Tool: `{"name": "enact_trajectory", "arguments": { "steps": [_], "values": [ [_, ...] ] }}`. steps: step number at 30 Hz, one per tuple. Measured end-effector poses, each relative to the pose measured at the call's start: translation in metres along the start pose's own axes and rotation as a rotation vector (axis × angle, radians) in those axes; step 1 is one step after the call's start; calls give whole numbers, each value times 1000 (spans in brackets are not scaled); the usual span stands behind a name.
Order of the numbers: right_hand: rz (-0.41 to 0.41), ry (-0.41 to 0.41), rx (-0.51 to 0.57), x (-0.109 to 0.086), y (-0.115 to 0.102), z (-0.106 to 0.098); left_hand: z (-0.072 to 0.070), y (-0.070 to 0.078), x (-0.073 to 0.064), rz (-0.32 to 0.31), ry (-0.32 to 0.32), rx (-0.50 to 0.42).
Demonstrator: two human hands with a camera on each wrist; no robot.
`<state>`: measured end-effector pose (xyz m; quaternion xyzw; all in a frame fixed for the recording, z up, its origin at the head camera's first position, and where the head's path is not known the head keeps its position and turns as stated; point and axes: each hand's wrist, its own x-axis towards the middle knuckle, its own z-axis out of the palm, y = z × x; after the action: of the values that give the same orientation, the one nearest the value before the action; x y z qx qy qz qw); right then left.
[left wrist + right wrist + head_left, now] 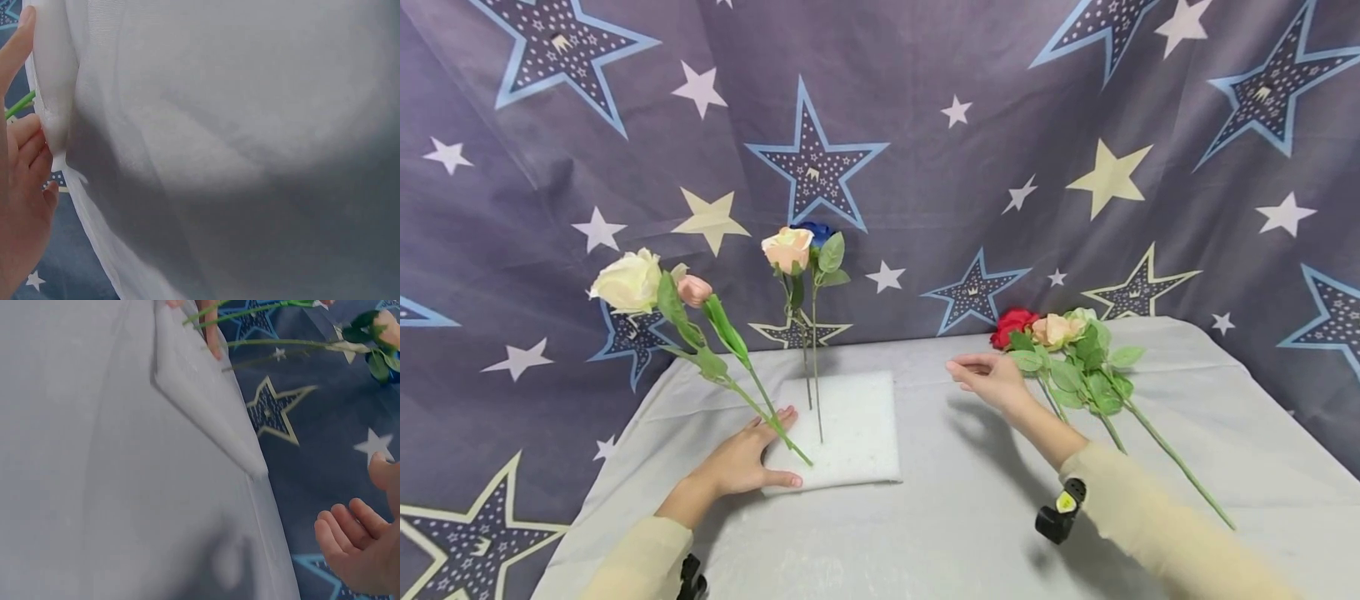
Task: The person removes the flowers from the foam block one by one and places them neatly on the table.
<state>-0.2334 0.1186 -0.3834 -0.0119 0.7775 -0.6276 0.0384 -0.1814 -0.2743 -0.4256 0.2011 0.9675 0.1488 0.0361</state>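
Note:
My left hand (739,460) rests on the left side of a white foam block (861,433), thumb and fingers spread apart. Four artificial stems stand in the block: a white rose (627,283) and a pink bud (694,290) lean left above that hand, while a peach rose (787,249) and a dark blue rose (817,233) stand nearly upright. Over the table, between the block and the loose flowers, my right hand (996,382) hovers with nothing in it. In the right wrist view its fingers (350,531) are loosely bent, apart from the thumb.
On the table's right side lie loose artificial roses: a red rose (1015,327), a peach rose (1054,331) and a pale green-white one (1082,315), their leafy stems pointing toward the front right. A pale cloth (925,542) covers the table. Behind hangs a star-patterned curtain (910,183).

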Motion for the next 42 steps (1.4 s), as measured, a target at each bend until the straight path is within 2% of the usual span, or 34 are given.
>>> {"name": "enact_trajectory", "arguments": {
  "steps": [16, 19, 23, 27, 35, 42],
  "values": [
    [24, -93, 138, 3, -15, 93, 0, 1, -1, -17, -8, -5],
    [-3, -126, 142, 3, -17, 108, 0, 1, 0, -16, -7, -11],
    [-91, -196, 145, 2, -17, 124, 0, 1, 0, -18, -7, -14],
    [-163, -279, 167, 0, -17, 138, 0, 2, 0, -24, -7, -14],
    [-168, -415, 296, 0, -17, 153, 0, 3, 0, -29, -7, -16],
    [-135, -427, 305, -1, -20, 156, 2, 0, 1, -9, 3, -24]
  ]
}}
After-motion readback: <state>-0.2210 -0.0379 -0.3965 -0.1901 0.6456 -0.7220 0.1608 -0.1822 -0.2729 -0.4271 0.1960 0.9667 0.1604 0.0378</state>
